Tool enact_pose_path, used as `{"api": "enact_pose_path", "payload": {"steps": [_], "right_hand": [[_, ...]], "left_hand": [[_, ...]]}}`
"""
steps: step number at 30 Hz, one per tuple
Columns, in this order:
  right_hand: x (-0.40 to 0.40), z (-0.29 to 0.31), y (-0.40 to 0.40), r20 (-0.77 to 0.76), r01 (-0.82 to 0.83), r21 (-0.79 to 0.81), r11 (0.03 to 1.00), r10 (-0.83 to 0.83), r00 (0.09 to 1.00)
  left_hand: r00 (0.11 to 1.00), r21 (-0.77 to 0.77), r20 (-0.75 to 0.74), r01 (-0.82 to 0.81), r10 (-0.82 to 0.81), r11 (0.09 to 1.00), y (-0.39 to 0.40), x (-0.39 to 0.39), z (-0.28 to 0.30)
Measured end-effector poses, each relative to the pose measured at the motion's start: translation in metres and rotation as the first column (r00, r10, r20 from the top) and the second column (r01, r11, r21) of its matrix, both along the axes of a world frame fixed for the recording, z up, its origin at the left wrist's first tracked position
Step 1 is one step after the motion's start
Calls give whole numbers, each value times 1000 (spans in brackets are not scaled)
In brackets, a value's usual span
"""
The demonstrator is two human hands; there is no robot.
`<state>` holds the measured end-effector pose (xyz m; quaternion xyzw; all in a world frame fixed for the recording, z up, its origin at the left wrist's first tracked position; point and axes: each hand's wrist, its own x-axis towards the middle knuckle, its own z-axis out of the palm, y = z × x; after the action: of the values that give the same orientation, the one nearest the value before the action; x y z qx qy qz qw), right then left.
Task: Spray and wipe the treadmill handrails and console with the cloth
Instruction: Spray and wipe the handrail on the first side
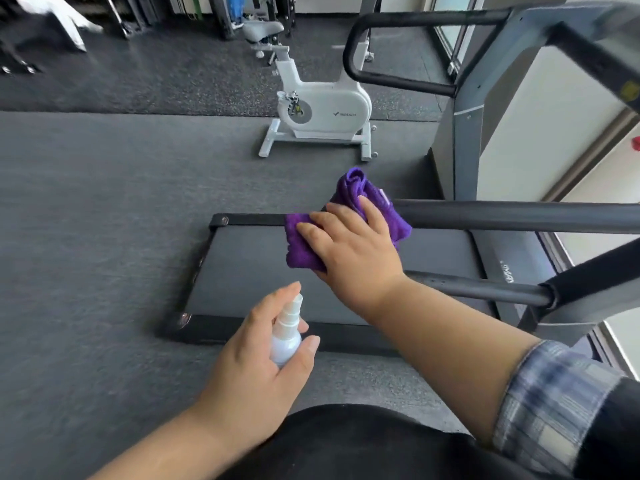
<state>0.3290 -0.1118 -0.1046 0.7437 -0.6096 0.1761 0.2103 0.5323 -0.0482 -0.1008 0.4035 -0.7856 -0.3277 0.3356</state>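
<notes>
My right hand [353,240] lies on a purple cloth [360,192], which is draped over the free end of the near black treadmill handrail [502,216]. Fingers wrap over the cloth and the rail end. My left hand [256,362] grips a small white spray bottle [285,336] below and left of the cloth, nozzle up, with a finger near the pump top. A second handrail [391,20] curves at the top right. The console [595,32] shows blurred in the top right corner.
The treadmill belt [256,271] lies below the hands on dark gym flooring. A white exercise bike [322,112] stands beyond it. A lower black bar [485,289] crosses under my right forearm. Windows and a wall run along the right. Gym racks stand at the back.
</notes>
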Motion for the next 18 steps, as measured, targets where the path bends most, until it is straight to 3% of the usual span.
{"api": "enact_pose_path", "payload": {"steps": [4,6,8,11,13,16,18], "right_hand": [[18,-32,8,37,-184,130,974,181,983],[29,-53,21,178,-238,237,942,199,964],[33,-69,37,396,-237,288,928,110,912],[27,-75,61,703,-182,295,938,-84,706],[19,-72,78,840,-96,312,945,-227,493],[-3,-72,100,912,47,351,935,-353,210],[-22,-70,112,921,174,350,920,-372,115]], "left_hand": [[1000,-29,2,23,-23,999,-8,20,-5],[999,-31,-3,39,-40,999,-13,25,-8],[998,-24,8,68,-67,997,-17,26,-12],[993,15,32,115,-116,993,-21,21,-20],[988,38,46,148,-149,988,-22,12,-24],[972,62,59,222,-226,973,-23,-9,-25],[957,82,64,277,-283,957,-23,-27,-24]]}}
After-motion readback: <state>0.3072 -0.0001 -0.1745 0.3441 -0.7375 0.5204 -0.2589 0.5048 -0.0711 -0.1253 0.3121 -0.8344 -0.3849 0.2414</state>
